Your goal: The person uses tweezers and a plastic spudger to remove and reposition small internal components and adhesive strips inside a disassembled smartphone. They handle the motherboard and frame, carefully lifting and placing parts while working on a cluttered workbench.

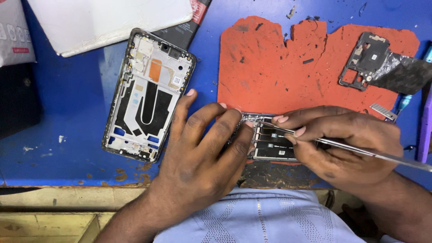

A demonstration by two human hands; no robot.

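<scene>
A small phone circuit board (270, 141) lies on the near edge of a worn red mat (279, 63). My left hand (202, 144) rests flat beside it, with fingertips pressing on the board's left end. My right hand (342, 144) grips metal tweezers (360, 150), and their tips touch the top of the board near its left part. An opened phone frame (146, 94) without its internals lies on the blue table to the left of my left hand.
A black camera cover part (366, 58) and a dark foil piece (402, 74) sit at the mat's far right. A white sheet (108, 20) lies at the back left. A purple tool (425, 130) is at the right edge. The table's front edge (67, 184) is chipped.
</scene>
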